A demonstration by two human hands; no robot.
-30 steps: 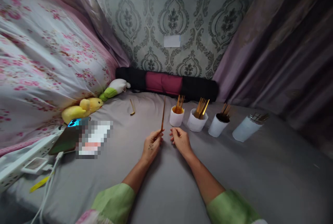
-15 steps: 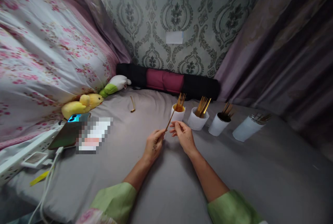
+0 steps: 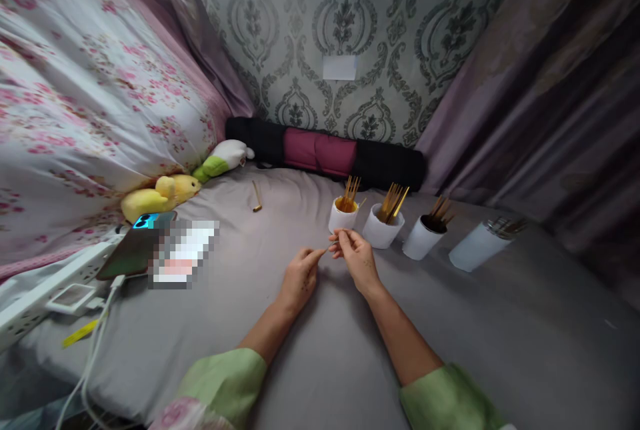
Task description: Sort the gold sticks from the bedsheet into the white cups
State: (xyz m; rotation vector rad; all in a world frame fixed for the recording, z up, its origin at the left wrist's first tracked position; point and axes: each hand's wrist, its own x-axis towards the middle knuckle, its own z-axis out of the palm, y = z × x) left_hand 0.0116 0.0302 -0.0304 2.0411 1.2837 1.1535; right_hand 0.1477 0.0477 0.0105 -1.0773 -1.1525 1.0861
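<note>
A thin golden stick (image 3: 334, 244) is pinched at its lower end by my left hand (image 3: 300, 277). My right hand (image 3: 356, 255) pinches the same stick a little higher. The stick slants up to the right, towards the first white cup (image 3: 341, 218), which holds orange-tipped sticks. Further right stand a second cup (image 3: 381, 230) with golden sticks and a third cup (image 3: 421, 239) with dark sticks. A fourth white cup (image 3: 473, 250) leans over with metal pieces in it. Both hands hover just above the grey bedsheet (image 3: 320, 357).
A loose golden stick (image 3: 257, 197) lies on the sheet at the back left. Plush toys, one yellow (image 3: 160, 194) and one green-white (image 3: 224, 157), a phone (image 3: 135, 250) and a power strip (image 3: 40, 300) sit at the left. A black and magenta roll (image 3: 325, 153) lies against the wall.
The stick stood upright in my left hand; it has tipped to the right towards the first cup. My right hand has closed on it.
</note>
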